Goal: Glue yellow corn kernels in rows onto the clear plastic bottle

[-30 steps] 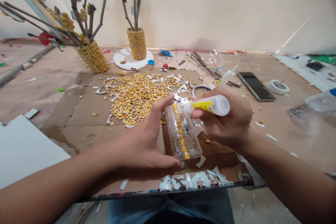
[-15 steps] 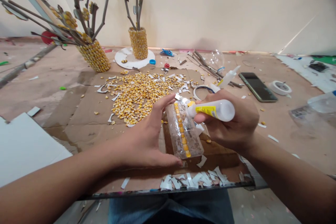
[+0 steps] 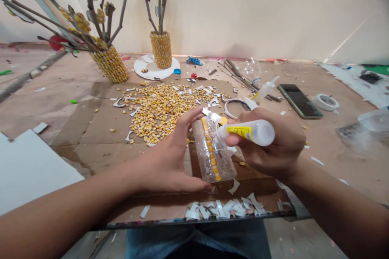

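Note:
My left hand (image 3: pixel 173 156) grips a clear plastic cylinder (image 3: pixel 226 166) by its two ends, thumb at the near end and fingers at the far end. A single row of corn kernels (image 3: pixel 210 149) runs along its upper side. In my right hand (image 3: pixel 273 141) is a white glue bottle (image 3: pixel 259 132) with a yellow label, tilted so its tip is over the cylinder beside the row; whether the tip touches cannot be made out. Beyond the cylinder spreads a pile of loose corn kernels (image 3: pixel 161 107) on a flat piece of cardboard (image 3: pixel 103 129).
Two kernel-covered vases (image 3: pixel 111 64) with branches stand at the back left, one on a white disc (image 3: pixel 141 66). A phone (image 3: pixel 299 101), a tape roll (image 3: pixel 325 102) and a second glue bottle (image 3: pixel 266 89) lie to the right. Paper scraps (image 3: pixel 225 208) line the near edge.
My right hand and the glue bottle have shifted slightly right and toward me along the cylinder. My left hand and the cylinder stay almost still.

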{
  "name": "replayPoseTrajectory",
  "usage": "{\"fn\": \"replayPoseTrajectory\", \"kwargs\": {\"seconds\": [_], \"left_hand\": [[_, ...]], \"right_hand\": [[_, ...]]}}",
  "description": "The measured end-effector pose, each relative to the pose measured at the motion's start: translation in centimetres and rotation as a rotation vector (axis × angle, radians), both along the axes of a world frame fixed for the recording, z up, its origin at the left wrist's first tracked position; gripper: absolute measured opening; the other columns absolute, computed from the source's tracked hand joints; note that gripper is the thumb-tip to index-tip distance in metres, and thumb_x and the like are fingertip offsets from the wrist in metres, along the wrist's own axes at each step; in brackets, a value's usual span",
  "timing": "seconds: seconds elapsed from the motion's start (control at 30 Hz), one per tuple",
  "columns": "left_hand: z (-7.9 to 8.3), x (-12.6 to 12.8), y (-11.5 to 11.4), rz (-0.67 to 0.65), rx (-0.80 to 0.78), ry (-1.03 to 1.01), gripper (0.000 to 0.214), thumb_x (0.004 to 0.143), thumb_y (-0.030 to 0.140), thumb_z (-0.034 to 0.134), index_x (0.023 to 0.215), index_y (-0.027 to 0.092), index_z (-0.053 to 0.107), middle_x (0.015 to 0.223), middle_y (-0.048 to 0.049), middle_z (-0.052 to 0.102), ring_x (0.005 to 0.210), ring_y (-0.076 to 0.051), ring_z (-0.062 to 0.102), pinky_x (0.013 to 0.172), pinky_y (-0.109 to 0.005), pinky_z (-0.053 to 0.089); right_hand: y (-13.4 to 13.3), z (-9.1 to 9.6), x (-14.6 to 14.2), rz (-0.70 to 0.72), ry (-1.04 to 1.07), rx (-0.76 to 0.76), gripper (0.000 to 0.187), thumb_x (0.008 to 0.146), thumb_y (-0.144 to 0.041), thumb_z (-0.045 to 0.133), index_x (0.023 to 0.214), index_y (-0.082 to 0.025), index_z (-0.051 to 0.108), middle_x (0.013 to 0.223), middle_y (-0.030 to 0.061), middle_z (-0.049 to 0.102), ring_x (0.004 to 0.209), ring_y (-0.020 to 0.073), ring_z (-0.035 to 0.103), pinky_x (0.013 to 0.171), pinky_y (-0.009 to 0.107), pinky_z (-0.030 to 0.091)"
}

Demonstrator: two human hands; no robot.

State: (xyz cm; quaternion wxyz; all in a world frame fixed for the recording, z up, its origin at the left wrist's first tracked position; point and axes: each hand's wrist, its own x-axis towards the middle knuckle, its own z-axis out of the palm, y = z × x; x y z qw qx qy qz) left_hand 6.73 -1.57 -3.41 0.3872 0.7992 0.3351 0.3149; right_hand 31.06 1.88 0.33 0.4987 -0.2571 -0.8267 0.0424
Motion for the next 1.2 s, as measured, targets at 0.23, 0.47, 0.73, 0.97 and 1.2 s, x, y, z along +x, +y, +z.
{"fn": "replayPoseTrajectory", "kwargs": {"seconds": [0.23, 0.47, 0.73, 0.97, 1.2], "left_hand": [[-0.1, -0.2, 0.2, -0.006, -0.02, -0.024, 0.144, 0.067, 0.05, 0.101, 0.17, 0.048, 0.001, 0.177, -0.0117, 0.032, 0.163, -0.05, 0.034, 0.134, -0.072, 0.029], [0.0, -0.4, 0.4, -0.009, 0.014, 0.021, 0.148, 0.065, 0.051, 0.102, 0.17, 0.045, -0.002, 0.178, -0.0154, 0.028, 0.162, -0.051, 0.034, 0.132, -0.074, 0.029], [0.0, -0.3, 0.4, -0.003, 0.004, 0.025, 0.148, 0.065, 0.051, 0.101, 0.17, 0.045, -0.003, 0.179, -0.0145, 0.027, 0.162, -0.051, 0.034, 0.133, -0.073, 0.029], [0.2, -0.3, 0.3, -0.011, 0.018, 0.014, 0.148, 0.064, 0.048, 0.103, 0.17, 0.048, -0.001, 0.183, -0.0131, 0.016, 0.165, -0.051, 0.029, 0.134, -0.074, 0.024], [0.1, -0.3, 0.3, -0.006, 0.004, 0.039, 0.141, 0.07, 0.054, 0.098, 0.169, 0.047, -0.002, 0.182, -0.0154, 0.018, 0.164, -0.051, 0.031, 0.133, -0.075, 0.028]], "right_hand": [[-0.2, 0.1, 0.2, 0.016, 0.002, -0.014, 0.024, 0.094, -0.037, 0.084, 0.083, -0.028, 0.065, 0.06, -0.0057, 0.065, 0.046, 0.0129, 0.056, 0.044, 0.031, 0.041], [-0.4, 0.5, 0.3, 0.024, -0.025, -0.03, 0.024, 0.094, -0.037, 0.084, 0.084, -0.028, 0.064, 0.063, -0.0053, 0.071, 0.048, 0.0134, 0.064, 0.047, 0.029, 0.046], [-0.4, 0.3, 0.1, 0.035, 0.054, -0.082, 0.026, 0.092, -0.037, 0.086, 0.081, -0.025, 0.066, 0.061, -0.0055, 0.066, 0.047, 0.0112, 0.057, 0.044, 0.027, 0.041], [0.7, -0.2, 0.0, -0.047, 0.222, -0.12, 0.036, 0.102, -0.048, 0.072, 0.074, -0.026, 0.064, 0.057, -0.0022, 0.059, 0.047, 0.0152, 0.051, 0.042, 0.033, 0.039], [0.5, 0.0, 0.0, 0.085, 0.308, -0.184, 0.029, 0.1, -0.05, 0.075, 0.089, -0.024, 0.076, 0.066, -0.0008, 0.07, 0.046, 0.0125, 0.054, 0.04, 0.03, 0.036]]}}
